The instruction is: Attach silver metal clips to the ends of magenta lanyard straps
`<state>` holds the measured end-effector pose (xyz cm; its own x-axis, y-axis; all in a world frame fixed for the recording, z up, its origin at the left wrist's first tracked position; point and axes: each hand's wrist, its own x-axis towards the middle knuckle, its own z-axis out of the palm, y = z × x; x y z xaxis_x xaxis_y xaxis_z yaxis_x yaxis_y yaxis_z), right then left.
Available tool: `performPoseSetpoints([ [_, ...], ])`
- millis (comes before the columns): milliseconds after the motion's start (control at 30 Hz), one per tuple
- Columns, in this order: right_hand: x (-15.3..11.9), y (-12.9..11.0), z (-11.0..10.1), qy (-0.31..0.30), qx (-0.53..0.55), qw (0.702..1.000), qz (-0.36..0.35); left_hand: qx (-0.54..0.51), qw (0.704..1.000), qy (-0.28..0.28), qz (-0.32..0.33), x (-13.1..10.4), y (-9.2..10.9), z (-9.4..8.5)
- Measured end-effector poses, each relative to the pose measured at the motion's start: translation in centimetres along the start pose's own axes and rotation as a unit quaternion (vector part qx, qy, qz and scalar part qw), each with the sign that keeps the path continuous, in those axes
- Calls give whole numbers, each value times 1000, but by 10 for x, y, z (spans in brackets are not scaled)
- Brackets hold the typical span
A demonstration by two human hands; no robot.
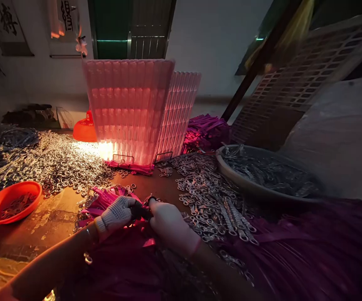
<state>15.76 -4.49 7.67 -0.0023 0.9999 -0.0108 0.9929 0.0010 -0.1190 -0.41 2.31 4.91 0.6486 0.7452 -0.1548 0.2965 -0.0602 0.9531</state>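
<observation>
My left hand [118, 214], in a white dotted glove with dark fingertips, is closed near the front middle of the table. Against it, my right hand [170, 223], also in a pale glove, is closed with its fingertips touching a small dark piece. What lies between the fingers is too dark to make out exactly. Pink straps [105, 200] with metal rings lie just behind and left of my left hand. More magenta straps [121, 263] hang or lie below both hands.
Metal rings [64, 161] are heaped at left under a red lamp [85, 128]. An orange bowl [36, 193] sits at far left. Pink plastic trays [127, 104] stand upright behind. Metal clasps [199, 196] and a wide basin [262, 190] are at right, magenta straps [309, 246] in front.
</observation>
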Motion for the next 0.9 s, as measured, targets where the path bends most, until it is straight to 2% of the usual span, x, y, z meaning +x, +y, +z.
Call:
performPoseSetpoints([
  [167, 4, -3, 12, -16, -42, 997, -57, 30, 999, -6, 25, 5, -11, 4],
  [267, 4, 2, 16, -24, -73, 994, -81, 43, 998, -21, 31, 11, -11, -2],
  [367, 9, 10, 13, -2, -106, 990, -91, 49, 997, -50, 34, 15, 2, -19],
  [500, 15, 12, 4, 92, -110, 988, -58, 26, 997, -54, 52, 15, 33, -54],
  [567, 13, 12, 2, 127, -98, 986, -51, -2, 998, -1, 68, 15, 47, -73],
  [667, -2, 17, 8, 122, -72, 987, -74, -49, 981, 161, 92, 14, 52, -112],
  [733, -15, 25, 17, 96, -88, 988, -80, 3, 949, 302, 87, 15, 41, -144],
  [800, -27, 36, 25, 81, -131, 984, -86, 133, 893, 426, 50, 16, 23, -175],
  [867, -33, 44, 32, 95, -153, 978, -101, 216, 854, 472, 13, 20, 3, -198],
  [900, -33, 47, 36, 112, -145, 976, -117, 239, 848, 473, 1, 24, -4, -205],
])
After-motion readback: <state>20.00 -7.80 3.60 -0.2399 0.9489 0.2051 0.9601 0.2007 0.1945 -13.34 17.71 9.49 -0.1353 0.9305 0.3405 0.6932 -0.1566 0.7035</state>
